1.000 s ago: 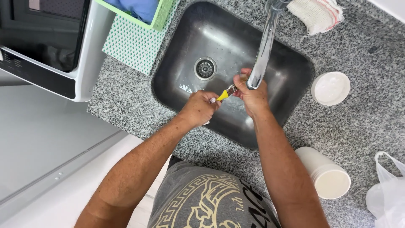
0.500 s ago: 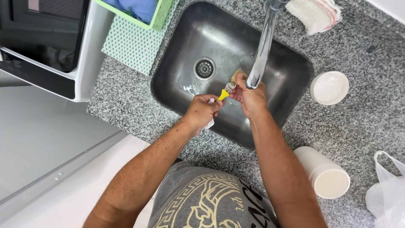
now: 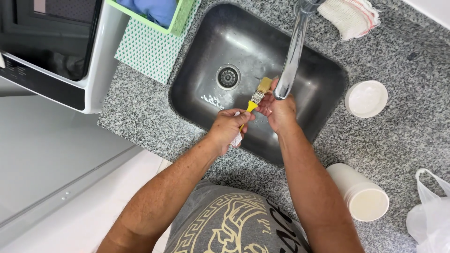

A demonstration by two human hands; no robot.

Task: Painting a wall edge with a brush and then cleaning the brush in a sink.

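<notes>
Over a steel sink point(image 3: 220, 42), my left hand point(image 3: 228, 129) grips the yellow handle of a small paintbrush point(image 3: 259, 93). The brush points up and right, its pale bristles toward the drain side of the tap. My right hand point(image 3: 280, 110) sits just right of the brush, fingers curled against its metal ferrule, directly under the spout of the chrome tap point(image 3: 293, 51). A small whitish scrap shows under my left palm.
A drain point(image 3: 228, 77) lies left of the brush. On the granite counter point(image 3: 403, 140) stand a white lid point(image 3: 366, 99), a white tub point(image 3: 361, 193), a folded cloth point(image 3: 350, 16) and a plastic bag point(image 3: 430, 215). A green basket point(image 3: 154, 14) and patterned cloth point(image 3: 147, 49) lie left, next to a white appliance point(image 3: 47, 51).
The brush head has come out from between my hands and now shows its bristles, pointing up toward the tap. Both hands have shifted slightly.
</notes>
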